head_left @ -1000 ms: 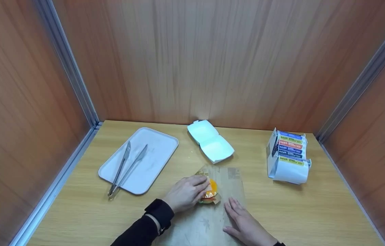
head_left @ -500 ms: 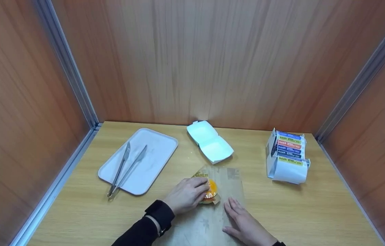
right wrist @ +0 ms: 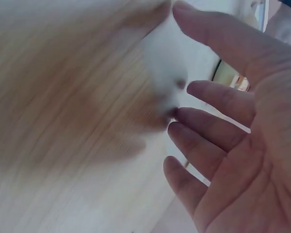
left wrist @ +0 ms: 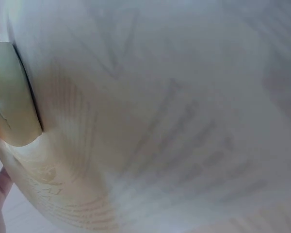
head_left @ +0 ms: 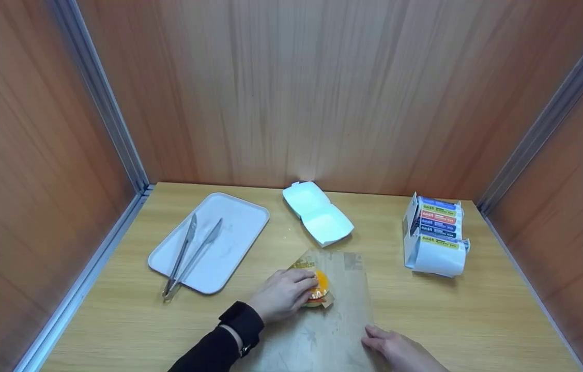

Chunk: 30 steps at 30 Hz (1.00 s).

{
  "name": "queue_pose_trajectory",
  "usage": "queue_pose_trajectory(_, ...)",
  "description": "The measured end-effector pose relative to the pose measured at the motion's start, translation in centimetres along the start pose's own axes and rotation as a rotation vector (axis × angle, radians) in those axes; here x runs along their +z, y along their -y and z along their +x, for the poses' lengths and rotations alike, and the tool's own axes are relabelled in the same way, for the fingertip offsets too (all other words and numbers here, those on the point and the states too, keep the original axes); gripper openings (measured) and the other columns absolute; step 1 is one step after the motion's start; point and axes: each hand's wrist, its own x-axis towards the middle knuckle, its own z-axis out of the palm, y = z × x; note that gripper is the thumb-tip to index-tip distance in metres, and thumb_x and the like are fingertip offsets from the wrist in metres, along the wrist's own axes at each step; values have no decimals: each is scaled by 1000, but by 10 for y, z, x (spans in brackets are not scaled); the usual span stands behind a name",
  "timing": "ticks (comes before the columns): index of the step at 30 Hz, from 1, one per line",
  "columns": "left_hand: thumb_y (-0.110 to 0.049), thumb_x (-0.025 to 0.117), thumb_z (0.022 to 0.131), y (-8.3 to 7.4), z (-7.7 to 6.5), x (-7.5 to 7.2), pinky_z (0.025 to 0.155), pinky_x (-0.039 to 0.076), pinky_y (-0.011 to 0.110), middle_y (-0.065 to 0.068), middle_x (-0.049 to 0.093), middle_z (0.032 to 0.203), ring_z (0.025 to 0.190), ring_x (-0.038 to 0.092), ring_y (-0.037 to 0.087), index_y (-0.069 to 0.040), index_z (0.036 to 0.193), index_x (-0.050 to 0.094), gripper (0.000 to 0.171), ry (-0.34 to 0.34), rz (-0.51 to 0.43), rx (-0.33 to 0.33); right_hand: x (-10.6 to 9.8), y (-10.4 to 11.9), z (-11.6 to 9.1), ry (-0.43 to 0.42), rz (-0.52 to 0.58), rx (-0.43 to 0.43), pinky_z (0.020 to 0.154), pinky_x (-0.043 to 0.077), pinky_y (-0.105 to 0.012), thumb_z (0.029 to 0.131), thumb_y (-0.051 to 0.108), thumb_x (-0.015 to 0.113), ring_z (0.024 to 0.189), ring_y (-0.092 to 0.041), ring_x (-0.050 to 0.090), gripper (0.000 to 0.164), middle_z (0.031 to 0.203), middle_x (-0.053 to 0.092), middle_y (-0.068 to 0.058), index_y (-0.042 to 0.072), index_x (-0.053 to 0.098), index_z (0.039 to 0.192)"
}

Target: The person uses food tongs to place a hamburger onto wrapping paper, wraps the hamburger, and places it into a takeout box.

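Observation:
A toy-like hamburger [head_left: 320, 287] with an orange top layer lies on a sheet of brown wrapping paper [head_left: 322, 330]. My left hand [head_left: 284, 294] holds the burger from its left side, fingers curled over it and hiding part of it. A bun [left wrist: 12, 97] shows at the left edge of the left wrist view, with printed paper [left wrist: 150, 121] filling most of the rest. At the paper's right edge is my right hand [head_left: 395, 349], its fingertips right at that edge. In the right wrist view the right hand's fingers [right wrist: 218, 102] are spread and lightly bent, thumb apart from them.
On the left, metal tongs [head_left: 183, 263] lie across a white tray [head_left: 240, 222]. Behind the paper sits an open pale clamshell box [head_left: 327, 222]. A white holder with colourful labelled packets [head_left: 439, 222] stands at the right. Wooden panels [head_left: 322, 93] enclose the table.
My right hand has drawn back from lying on the paper, moving right and toward me to the paper's right edge. The left hand stays on the burger.

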Motion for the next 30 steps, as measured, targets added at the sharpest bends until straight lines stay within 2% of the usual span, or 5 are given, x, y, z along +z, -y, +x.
queue_pose_trajectory(8, -30, 60, 110, -2, 0, -2, 103, 59, 44, 3, 70, 144, 130, 69, 22, -19, 137, 73, 31, 20, -1, -8, 4, -5, -4, -72, -84, -76, 108, 52, -59, 89, 56, 83, 137, -43, 63, 75, 152, 61, -24, 2, 69, 139)
queue_pose_trajectory(17, -29, 61, 110, 0, 0, 0, 104, 59, 44, 3, 69, 145, 131, 69, 22, -19, 137, 73, 32, 20, 0, -3, 6, -7, 1, -176, -154, -165, 97, 61, -52, 90, 20, 84, 123, -40, 73, 43, 137, 71, -26, 0, 75, 127)
queue_pose_trajectory(20, -29, 62, 110, 0, 0, 1, 104, 59, 44, 3, 70, 145, 131, 69, 22, -19, 137, 73, 32, 18, -3, 0, 6, -7, 1, -176, -145, -158, 97, 61, -52, 92, 29, 84, 122, -39, 74, 46, 136, 72, -25, 1, 75, 127)
queue_pose_trajectory(25, -27, 65, 108, 0, 1, 1, 101, 61, 44, 5, 72, 141, 128, 71, 23, -17, 134, 75, 29, -14, -24, 18, 8, -8, -1, -162, -172, -145, 100, 60, -56, 92, 61, 77, 128, -36, 72, 71, 140, 71, -21, 5, 73, 135)
queue_pose_trajectory(30, -27, 66, 107, 0, 1, 1, 102, 61, 43, 6, 72, 139, 127, 72, 24, -16, 132, 76, 29, -31, -31, 24, 9, -12, -1, -137, -163, -47, 97, 56, -63, 85, 71, 78, 136, -40, 65, 82, 146, 69, -16, 13, 70, 142)
